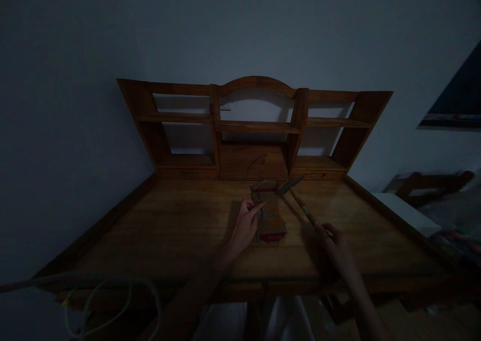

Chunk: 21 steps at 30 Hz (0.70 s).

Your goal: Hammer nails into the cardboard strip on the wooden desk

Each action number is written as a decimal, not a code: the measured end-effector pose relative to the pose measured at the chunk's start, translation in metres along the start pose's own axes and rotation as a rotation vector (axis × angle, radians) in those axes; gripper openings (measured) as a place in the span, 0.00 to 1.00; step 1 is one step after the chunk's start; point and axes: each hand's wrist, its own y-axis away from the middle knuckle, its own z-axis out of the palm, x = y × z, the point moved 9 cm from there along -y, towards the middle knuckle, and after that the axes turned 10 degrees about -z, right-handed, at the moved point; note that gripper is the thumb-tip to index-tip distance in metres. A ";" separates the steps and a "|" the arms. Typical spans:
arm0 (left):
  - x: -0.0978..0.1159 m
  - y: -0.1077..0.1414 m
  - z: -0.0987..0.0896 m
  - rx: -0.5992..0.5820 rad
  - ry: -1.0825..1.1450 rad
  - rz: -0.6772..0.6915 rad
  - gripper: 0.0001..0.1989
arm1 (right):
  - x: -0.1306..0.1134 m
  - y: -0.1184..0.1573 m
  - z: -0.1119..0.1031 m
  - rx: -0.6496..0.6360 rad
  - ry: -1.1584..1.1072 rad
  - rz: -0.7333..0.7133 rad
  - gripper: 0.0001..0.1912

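Note:
On the wooden desk lies a flat brown patterned cloth with dark red ends. My left hand is over its left edge, index finger stretched out across it; whether the finger presses on it is hard to tell in the dim light. My right hand is closed round the lower end of a long thin wooden handle with a dark, pointed head, a hammer-like tool. The tool slants up to the left, its head beside the cloth's upper right corner.
A wooden shelf unit stands along the desk's back. Raised edges run down both sides of the desk. A pale looped cable hangs at the lower left. To the right are a wooden chair and a white surface.

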 end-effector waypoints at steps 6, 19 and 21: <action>-0.001 0.000 -0.001 -0.002 -0.070 -0.011 0.29 | 0.010 -0.003 0.007 -0.077 0.127 0.086 0.26; 0.004 0.001 -0.006 0.011 -0.254 -0.040 0.33 | 0.013 -0.005 0.012 -0.112 0.141 0.068 0.26; -0.001 0.001 -0.005 0.004 -0.357 -0.069 0.28 | 0.020 -0.006 0.015 -0.125 0.151 0.096 0.26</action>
